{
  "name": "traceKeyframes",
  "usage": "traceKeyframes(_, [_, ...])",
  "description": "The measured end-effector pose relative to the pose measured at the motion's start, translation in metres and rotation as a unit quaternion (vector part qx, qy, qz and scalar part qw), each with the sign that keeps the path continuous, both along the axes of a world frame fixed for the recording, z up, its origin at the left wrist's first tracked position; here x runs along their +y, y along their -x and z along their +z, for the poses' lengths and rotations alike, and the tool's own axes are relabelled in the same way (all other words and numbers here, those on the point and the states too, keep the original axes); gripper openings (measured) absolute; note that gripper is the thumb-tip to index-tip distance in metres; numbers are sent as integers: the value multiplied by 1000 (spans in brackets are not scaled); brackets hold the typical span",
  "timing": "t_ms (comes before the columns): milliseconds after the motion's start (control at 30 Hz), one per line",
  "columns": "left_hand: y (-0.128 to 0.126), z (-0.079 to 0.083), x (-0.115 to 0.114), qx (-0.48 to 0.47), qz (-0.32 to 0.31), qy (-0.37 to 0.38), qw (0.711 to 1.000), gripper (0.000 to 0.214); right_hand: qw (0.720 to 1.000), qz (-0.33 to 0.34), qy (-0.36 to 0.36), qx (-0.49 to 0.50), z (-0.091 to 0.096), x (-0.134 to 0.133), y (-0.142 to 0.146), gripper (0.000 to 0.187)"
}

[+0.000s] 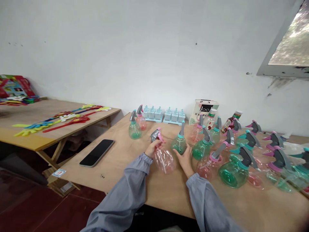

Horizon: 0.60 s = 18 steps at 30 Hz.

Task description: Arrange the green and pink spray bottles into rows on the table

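Observation:
My left hand [153, 147] is closed around the neck of a clear pink spray bottle [166, 161], just under its grey and pink trigger head. The bottle leans, its base toward the right. Beside it, my right hand [184, 158] grips the lower part of a green spray bottle [178, 143], thumb at the front and fingers on the right side. That bottle stands nearly upright, its grey nozzle pointing up. Farther back on the left, another green spray bottle [135, 129] and a pink spray bottle [141, 122] stand close together.
Several pink and green spray bottles crowd the right side, including a large green one [233, 174]. A black phone [97, 153] lies at left. Light-blue ice-pop moulds [174, 116] and a printed box [203, 111] line the wall. Colourful hand-shaped toys [70, 118] cover the neighbouring table [48, 112].

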<state>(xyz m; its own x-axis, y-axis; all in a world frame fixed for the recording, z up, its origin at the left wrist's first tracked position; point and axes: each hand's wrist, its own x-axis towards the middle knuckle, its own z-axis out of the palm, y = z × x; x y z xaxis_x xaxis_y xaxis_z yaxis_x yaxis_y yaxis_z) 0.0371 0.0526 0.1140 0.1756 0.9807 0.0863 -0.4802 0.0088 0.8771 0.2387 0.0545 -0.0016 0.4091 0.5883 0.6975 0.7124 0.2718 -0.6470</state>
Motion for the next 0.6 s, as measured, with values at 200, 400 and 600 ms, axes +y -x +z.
traceKeyframes(200, [5,6,1,1,18,-3,1000,31,1000,15,4,10,-1,-5,1,88])
traceKeyframes(400, [8,10,-3,-1,29,-29,999,27,1000,19,3,8,0,-5,1,86])
traceKeyframes(600, [4,6,-3,23,-6,-49,999,37,999,30,4,21,1,-6,2,85])
